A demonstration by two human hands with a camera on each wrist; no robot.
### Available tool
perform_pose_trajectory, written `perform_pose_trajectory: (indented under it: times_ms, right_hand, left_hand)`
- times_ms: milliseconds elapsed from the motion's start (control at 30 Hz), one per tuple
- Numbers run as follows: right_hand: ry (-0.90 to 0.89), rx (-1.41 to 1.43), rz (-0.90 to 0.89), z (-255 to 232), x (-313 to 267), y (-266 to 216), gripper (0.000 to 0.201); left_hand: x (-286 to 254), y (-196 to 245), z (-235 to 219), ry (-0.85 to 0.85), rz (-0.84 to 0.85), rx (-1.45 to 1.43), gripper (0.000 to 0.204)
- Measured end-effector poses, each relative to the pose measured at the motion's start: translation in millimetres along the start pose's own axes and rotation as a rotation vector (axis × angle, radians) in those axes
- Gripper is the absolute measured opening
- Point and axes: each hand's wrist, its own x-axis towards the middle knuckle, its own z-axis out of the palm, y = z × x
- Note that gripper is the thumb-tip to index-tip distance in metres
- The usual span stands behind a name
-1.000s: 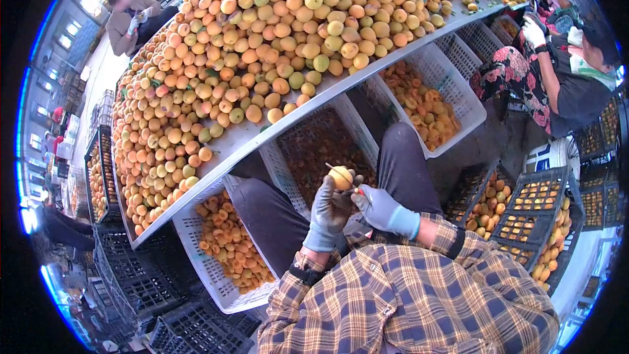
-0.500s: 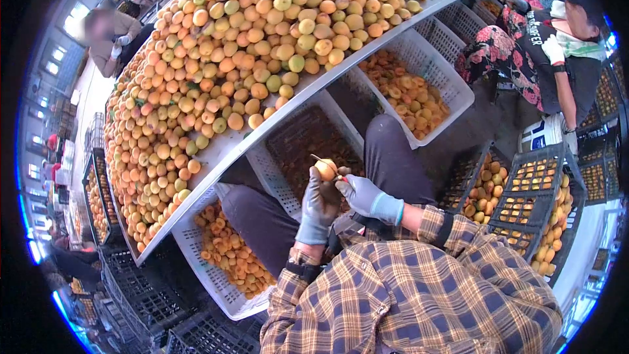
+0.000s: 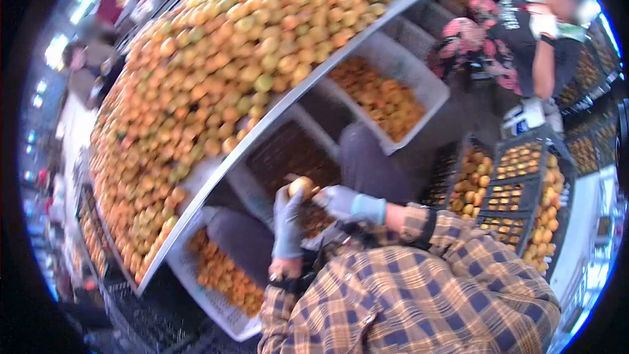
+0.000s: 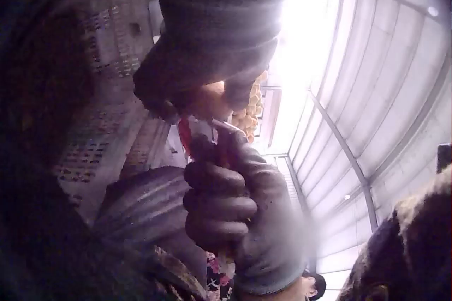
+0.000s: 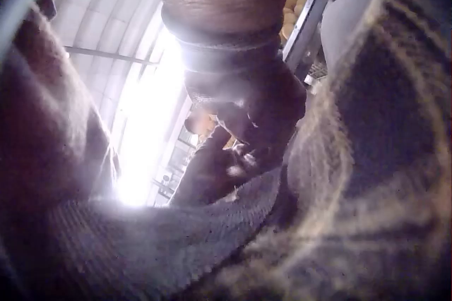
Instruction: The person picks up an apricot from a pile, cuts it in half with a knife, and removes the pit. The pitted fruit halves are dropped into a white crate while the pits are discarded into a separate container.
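Fruit held by seated person.
Left hand: grip clamped round it; right hand: grip clamped on slim tool.

Table edge: smooth metal, bit shiny, I reckon. Pale crate, black crate: plastic, both. Shirt, trousers: matt cloth. Right glove: smooth, slight sheen. Held fruit looks smooth-skinned.

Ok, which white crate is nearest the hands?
The middle white crate, between the knees: its contents look dark; the left crate and right crate show orange fruit.
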Motion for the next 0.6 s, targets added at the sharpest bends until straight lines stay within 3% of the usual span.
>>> perform_pose_trajectory:
  times_ms: [33, 67, 100, 167, 200, 233, 333, 400, 500, 567, 600]
  right_hand:
    - [-0.018, -0.149, -0.181, -7, -2, -10, 0.035]
    - [-0.008, -0.101, -0.183, 7, 4, 9, 0.032]
    - [0.018, -0.127, -0.110, 7, -4, -5, 0.032]
    - [0.086, -0.065, 0.010, 22, -15, -7, 0.035]
    - [0.147, -0.052, 0.026, 32, -14, 1, 0.034]
    - [0.139, -0.070, 0.041, 28, -13, 0, 0.035]
    - [0.193, -0.084, 0.078, 20, -7, -8, 0.037]
    - [0.095, -0.141, 0.066, 12, -4, -16, 0.034]
    - [0.127, -0.130, 0.083, 14, -17, -31, 0.035]
    - [0.084, -0.140, 0.067, 24, -15, -9, 0.034]
    - [0.066, -0.175, 0.130, 11, -23, -30, 0.030]
  left_hand:
    - [3, 0, -4, 0.010, -0.021, 0.075, 0.033]
    - [1, 3, 1, -0.006, -0.029, -0.051, 0.034]
    - [-1, -5, 1, -0.037, 0.012, -0.272, 0.034]
    - [18, -24, -25, -0.097, -0.166, -0.467, 0.038]
    - [8, -22, -8, -0.080, -0.187, -0.543, 0.041]
    - [6, -27, 3, -0.016, -0.141, -0.497, 0.044]
    - [7, -25, 12, -0.109, -0.194, -0.503, 0.047]
    - [17, -26, -4, -0.136, -0.200, -0.522, 0.052]
    - [8, -16, 2, -0.036, -0.097, -0.389, 0.052]
    - [7, -23, -1, -0.090, -0.087, -0.362, 0.056]
    - [4, -23, 6, -0.095, -0.115, -0.418, 0.062]
